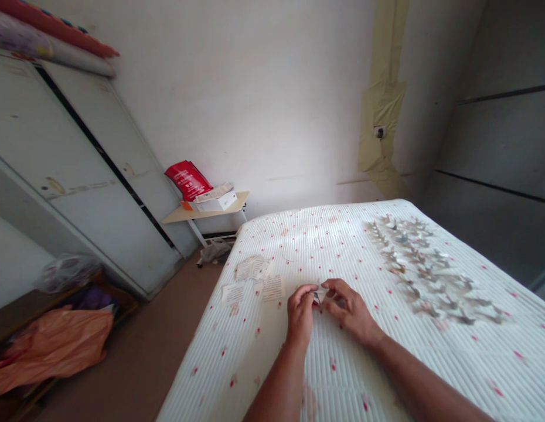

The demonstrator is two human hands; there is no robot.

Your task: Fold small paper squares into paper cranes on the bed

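Folded paper [319,295]: I see it over the bedspread [343,375], between printed slips [273,288] at left and paper cranes [448,303] at right.
Left hand [301,306]: pinching one side.
Right hand [350,308]: pinching the other.

The left hand [300,309] and right hand [348,306] partly hide the small paper [319,296]. I can't read the slips [273,288], the little figures [425,274] blur, and the orange sheet [57,343] runs out of sight leftward.
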